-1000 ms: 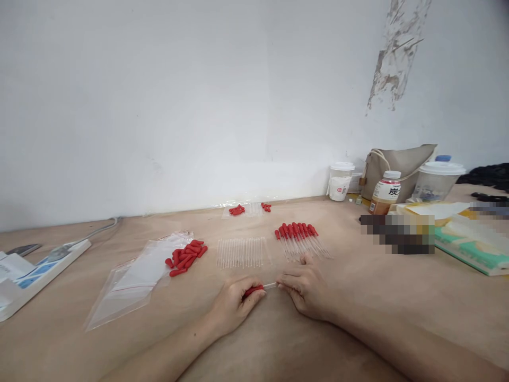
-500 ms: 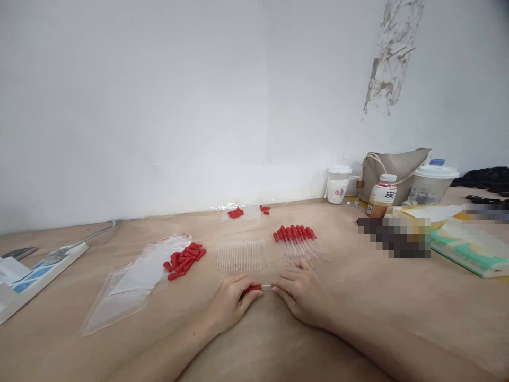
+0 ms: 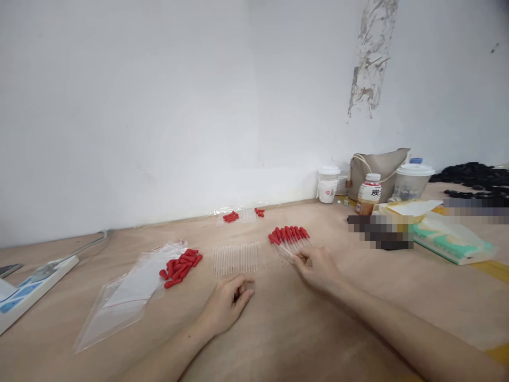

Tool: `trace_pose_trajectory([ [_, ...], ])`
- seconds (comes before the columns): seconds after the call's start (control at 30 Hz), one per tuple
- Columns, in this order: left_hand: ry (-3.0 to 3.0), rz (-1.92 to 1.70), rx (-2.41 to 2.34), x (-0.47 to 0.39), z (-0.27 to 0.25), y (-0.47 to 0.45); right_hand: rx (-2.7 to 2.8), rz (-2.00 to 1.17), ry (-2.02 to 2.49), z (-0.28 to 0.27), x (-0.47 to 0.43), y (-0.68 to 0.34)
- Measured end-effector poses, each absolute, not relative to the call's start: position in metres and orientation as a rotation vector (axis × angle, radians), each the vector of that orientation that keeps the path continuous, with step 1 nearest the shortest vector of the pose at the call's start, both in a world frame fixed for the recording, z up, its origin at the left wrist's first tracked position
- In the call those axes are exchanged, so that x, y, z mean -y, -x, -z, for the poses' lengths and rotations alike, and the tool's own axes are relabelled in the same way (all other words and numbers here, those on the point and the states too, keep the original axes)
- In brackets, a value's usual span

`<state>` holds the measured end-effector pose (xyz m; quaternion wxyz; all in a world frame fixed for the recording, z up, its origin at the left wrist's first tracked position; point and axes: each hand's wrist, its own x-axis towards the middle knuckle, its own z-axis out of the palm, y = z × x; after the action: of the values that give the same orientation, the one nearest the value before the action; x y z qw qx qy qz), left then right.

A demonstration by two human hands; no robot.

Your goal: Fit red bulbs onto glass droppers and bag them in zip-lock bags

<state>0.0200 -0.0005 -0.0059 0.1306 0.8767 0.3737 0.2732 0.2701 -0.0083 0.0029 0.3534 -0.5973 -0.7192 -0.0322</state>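
My right hand (image 3: 317, 267) pinches the glass tube of a dropper (image 3: 285, 248) by its tip end, the red bulb pointing away from me. That dropper lies at the left end of a row of red-bulbed droppers (image 3: 293, 233), whose lower tips are partly hidden by the hand. My left hand (image 3: 227, 303) rests on the brown table covering with thumb and fingers apart and nothing between them. Just beyond it several bare glass tubes (image 3: 236, 258) lie side by side. A pile of loose red rubber bulbs (image 3: 182, 267) sits farther left.
Clear plastic bags (image 3: 127, 297) lie under and beside the bulbs. Near the wall is another bag (image 3: 247, 214) with red bulbs. A power strip (image 3: 43, 286) is at far left. At right stand a lidded cup (image 3: 328, 185), a drink bottle (image 3: 369, 195) and a tissue pack (image 3: 453, 241).
My right hand has carried the dropper forward and right to the row's left end. My left hand has let go of its red bulb and its fingers have parted. The view has shifted slightly.
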Motion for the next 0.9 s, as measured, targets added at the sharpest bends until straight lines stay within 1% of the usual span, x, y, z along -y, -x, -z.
trace_pose_trajectory([
  [0.17,-2.550,-0.764,-1.070,0.002,0.003,-0.022,1.699,0.079,1.715,-0.009,-0.012,-0.253],
  [0.43,-2.558,-0.736,-1.067,0.001,0.006,-0.020,1.636,0.077,1.976,-0.004,-0.041,-0.225],
  [0.67,-2.568,-0.716,-1.079,0.000,0.006,-0.020,1.688,0.116,1.973,0.009,-0.044,-0.231],
  [0.9,-2.547,-0.716,-1.071,0.001,0.004,-0.020,1.752,0.106,1.963,0.009,-0.042,-0.235],
])
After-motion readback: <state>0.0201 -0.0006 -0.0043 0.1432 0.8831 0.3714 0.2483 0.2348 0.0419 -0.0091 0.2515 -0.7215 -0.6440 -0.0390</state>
